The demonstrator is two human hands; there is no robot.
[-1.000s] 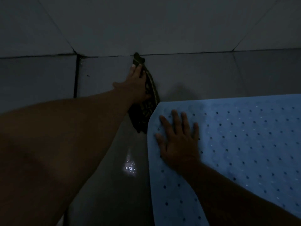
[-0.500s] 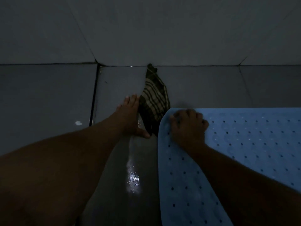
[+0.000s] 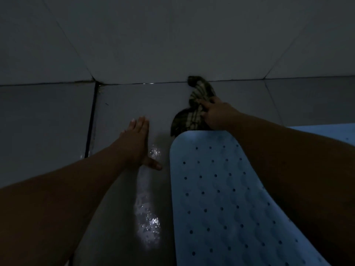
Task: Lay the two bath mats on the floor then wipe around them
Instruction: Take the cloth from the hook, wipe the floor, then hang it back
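Note:
A light blue bath mat [image 3: 221,198] with rows of small holes lies flat on the dark tiled floor, its rounded end pointing toward the wall. Just beyond that end lies a dark striped cloth [image 3: 194,104], bunched up and reaching to the foot of the wall. My right hand [image 3: 215,114] rests on the cloth with its fingers curled over it. My left hand [image 3: 137,143] lies flat on the wet floor to the left of the mat, fingers together, thumb out, holding nothing. A second mat is not in view.
The tiled wall [image 3: 172,35] meets the floor just past the cloth. A dark grout line [image 3: 90,127] runs along the floor on the left. A wet streak [image 3: 148,217] glistens between my left arm and the mat. The room is dim.
My left hand has let go of the cloth and slid back onto the bare floor. My right hand has left the mat's end and reached forward onto the cloth.

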